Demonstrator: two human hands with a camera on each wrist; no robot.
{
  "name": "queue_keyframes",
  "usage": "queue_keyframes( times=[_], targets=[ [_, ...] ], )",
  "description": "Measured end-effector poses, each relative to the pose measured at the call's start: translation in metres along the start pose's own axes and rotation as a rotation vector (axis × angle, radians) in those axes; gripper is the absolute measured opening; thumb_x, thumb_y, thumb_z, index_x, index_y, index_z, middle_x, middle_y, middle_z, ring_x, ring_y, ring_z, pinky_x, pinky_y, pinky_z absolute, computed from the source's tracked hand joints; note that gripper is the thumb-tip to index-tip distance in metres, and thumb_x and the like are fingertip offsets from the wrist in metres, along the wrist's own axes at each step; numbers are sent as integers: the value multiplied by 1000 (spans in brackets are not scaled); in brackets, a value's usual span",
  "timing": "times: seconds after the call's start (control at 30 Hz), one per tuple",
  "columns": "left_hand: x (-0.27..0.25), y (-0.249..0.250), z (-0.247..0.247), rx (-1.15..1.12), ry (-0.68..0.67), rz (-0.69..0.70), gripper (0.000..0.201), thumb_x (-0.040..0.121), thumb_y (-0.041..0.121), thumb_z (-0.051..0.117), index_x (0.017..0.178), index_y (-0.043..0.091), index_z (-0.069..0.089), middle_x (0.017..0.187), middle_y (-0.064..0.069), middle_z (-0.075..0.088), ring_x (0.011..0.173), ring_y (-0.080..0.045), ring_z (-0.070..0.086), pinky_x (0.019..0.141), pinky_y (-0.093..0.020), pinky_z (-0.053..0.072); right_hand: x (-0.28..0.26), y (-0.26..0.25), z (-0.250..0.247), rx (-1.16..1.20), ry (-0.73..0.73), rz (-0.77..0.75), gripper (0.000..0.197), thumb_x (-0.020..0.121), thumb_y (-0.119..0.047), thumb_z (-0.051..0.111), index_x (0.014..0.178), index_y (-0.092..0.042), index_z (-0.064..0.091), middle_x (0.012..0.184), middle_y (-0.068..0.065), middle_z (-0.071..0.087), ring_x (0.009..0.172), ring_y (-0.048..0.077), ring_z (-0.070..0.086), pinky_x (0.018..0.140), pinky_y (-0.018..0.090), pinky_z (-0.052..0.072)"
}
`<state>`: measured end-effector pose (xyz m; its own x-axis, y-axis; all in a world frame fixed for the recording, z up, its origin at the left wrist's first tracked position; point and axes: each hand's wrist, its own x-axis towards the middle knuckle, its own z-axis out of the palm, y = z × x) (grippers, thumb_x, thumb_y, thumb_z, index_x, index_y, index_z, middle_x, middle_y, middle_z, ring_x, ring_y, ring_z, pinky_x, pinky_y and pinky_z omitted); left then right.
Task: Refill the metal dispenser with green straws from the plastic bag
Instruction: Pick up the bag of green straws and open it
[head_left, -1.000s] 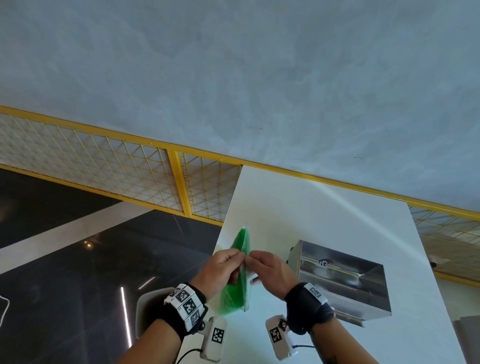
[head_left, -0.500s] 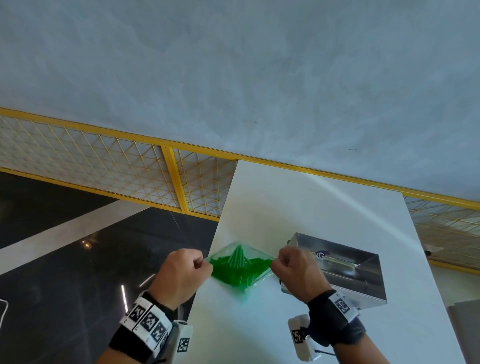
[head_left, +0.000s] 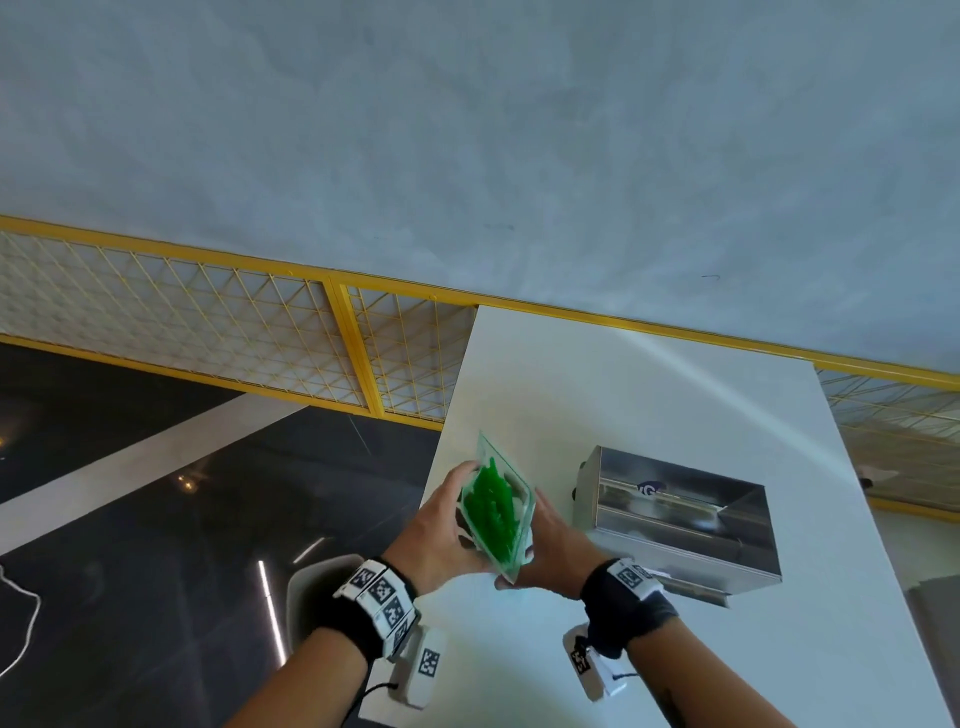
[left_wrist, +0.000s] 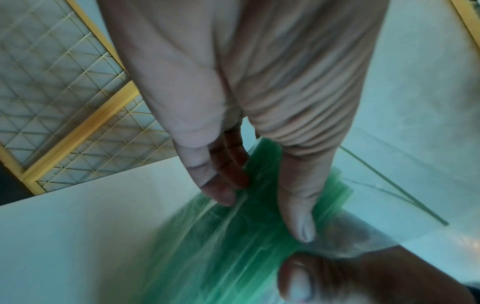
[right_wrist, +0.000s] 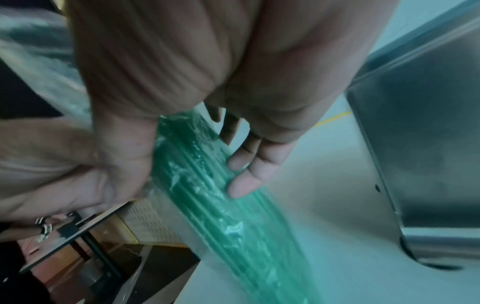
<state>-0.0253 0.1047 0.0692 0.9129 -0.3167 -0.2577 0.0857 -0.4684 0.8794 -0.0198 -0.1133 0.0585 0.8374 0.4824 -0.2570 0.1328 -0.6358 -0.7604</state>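
Holding: I have the plastic bag (head_left: 500, 506) up on edge between both palms, above the near left corner of the table (head_left: 649, 405), off its surface.
Left hand: my left hand (head_left: 441, 540) cups the bag's left face, thumb and fingers curled onto the film over the bundle.
Right hand: my right hand (head_left: 550, 551) wraps the other face, thumb and fingertips clamped across the green straws (right_wrist: 205, 176) through the plastic.
Why: squeezing from both sides should, I judge, gather the straws into one bundle for drawing out.
Dispenser: the metal dispenser (head_left: 680, 514) sits just right of my hands, open-topped, no straws visible in it.
Room: white tabletop, grey wall (head_left: 467, 145), yellow mesh railing (head_left: 218, 322), dark glossy floor (head_left: 156, 519).
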Motion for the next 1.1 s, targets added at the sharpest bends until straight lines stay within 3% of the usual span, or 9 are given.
queue_keyframes(
  times=[0.13, 0.3, 0.5, 0.6, 0.7, 0.77, 0.87, 0.97, 1.1],
  targets=[
    [10, -1, 10, 61, 13, 16, 123, 61, 28, 94, 158, 46, 21, 145, 10, 61, 133, -8, 60, 107, -35, 56, 9, -1, 7, -303, 85, -200, 63, 82, -51, 70, 139, -27, 56, 137, 2, 48, 124, 17, 32, 110, 29, 43],
    [13, -13, 17, 113, -25, 5, 111, 60, 25, 96, 152, 45, 36, 127, 13, 71, 121, -5, 66, 105, -36, 57, 6, 17, 21, -139, 46, -24, 102, 73, -53, 80, 158, -27, 29, 153, -6, 37, 138, 5, 32, 121, 30, 35],
    [24, -12, 14, 190, -66, -25, 94, 67, 21, 85, 132, 70, 38, 127, 14, 69, 122, -10, 65, 109, -40, 54, 17, 21, 28, -219, 18, 36, 82, 79, -42, 81, 151, -27, 44, 153, -1, 45, 140, 16, 40, 118, 26, 32],
    [30, -6, 12, 216, -105, -35, 80, 76, 13, 83, 133, 54, 44, 128, 11, 66, 122, -11, 63, 113, -37, 50, 16, 25, 26, -144, -16, 157, 72, 79, -32, 85, 143, -25, 52, 135, -6, 55, 125, 11, 51, 104, 15, 39],
    [34, -3, 11, 261, -158, -66, 73, 78, 5, 85, 140, 26, 54, 122, 9, 64, 116, -9, 59, 102, -20, 45, 15, 31, 23, 55, -19, 289, 49, 90, -7, 74, 135, -12, 56, 102, -21, 55, 89, -17, 59, 75, -3, 40],
    [36, -7, 12, 290, -167, -85, 75, 71, 5, 90, 137, 23, 57, 116, 11, 64, 112, -9, 60, 99, -18, 44, 15, 34, 24, 62, -19, 338, 52, 87, -8, 77, 135, -13, 57, 102, -21, 58, 86, -15, 59, 85, 6, 49],
    [36, -11, 14, 309, -180, -98, 63, 72, 5, 89, 120, 31, 57, 109, 12, 65, 109, -11, 62, 98, -20, 47, 17, 31, 28, 11, -30, 295, 76, 66, -37, 92, 133, -34, 56, 122, -15, 64, 110, 7, 61, 103, 38, 55],
    [35, -12, 14, 334, -201, -87, 58, 75, 10, 87, 114, 36, 54, 106, 15, 64, 109, -11, 66, 99, -19, 49, 20, 34, 32, -36, -39, 231, 83, 60, -50, 90, 134, -39, 53, 131, -12, 60, 118, 12, 58, 106, 38, 53],
    [32, -12, 7, 137, -103, -20, 93, 62, 10, 95, 138, 45, 53, 109, 22, 73, 108, 12, 66, 95, -10, 52, 15, 19, 23, -187, 55, 76, 68, 84, -42, 75, 144, -23, 50, 142, 6, 52, 129, 21, 51, 113, 37, 47]
  ],
)
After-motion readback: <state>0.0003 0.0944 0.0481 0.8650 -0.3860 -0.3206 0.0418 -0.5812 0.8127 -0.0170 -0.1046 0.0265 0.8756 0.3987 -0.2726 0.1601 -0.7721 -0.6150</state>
